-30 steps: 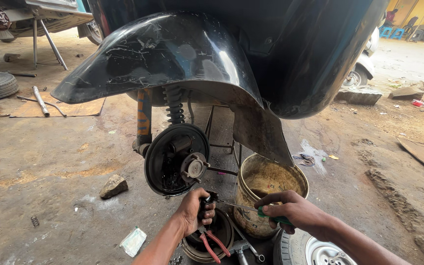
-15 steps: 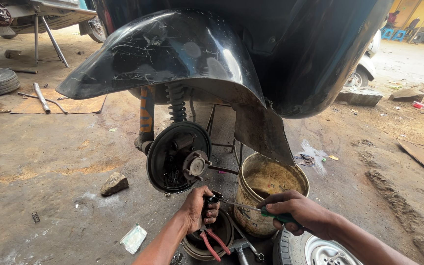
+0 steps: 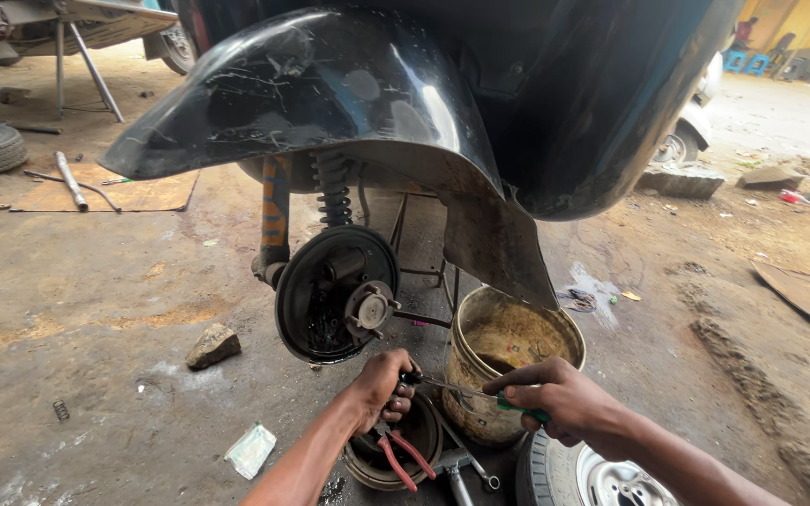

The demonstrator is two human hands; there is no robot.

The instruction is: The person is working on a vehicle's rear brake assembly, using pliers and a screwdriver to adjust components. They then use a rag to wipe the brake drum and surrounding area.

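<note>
my left forearm comes up from the bottom edge and bends in at the wrist, so my left hand (image 3: 382, 386) sits knuckles-up over the drum (image 3: 396, 450) lying on the ground. its fingers are curled tight around a small dark part, which i cannot make out. red-handled pliers (image 3: 403, 459) lie in the drum just under that hand, and a wrench (image 3: 466, 457) lies beside it.

my right arm reaches in from the lower right, across the tyre (image 3: 569, 468), with my right hand (image 3: 555, 401) palm down and fingers closed around the green handle of a screwdriver (image 3: 466, 390). its thin shaft runs level to the left, and the tip meets the part in my left fist. the two hands are near each other, joined only by the tool.

just behind the shaft stands a dirty bucket (image 3: 508, 361). beyond my left hand the brake plate (image 3: 330, 295) hangs upright with its hub facing me, a coil spring (image 3: 333, 192) rising above it. over all of it curves the black mudguard (image 3: 311, 94). a stone (image 3: 213, 345) lies off to the left on the floor.
</note>
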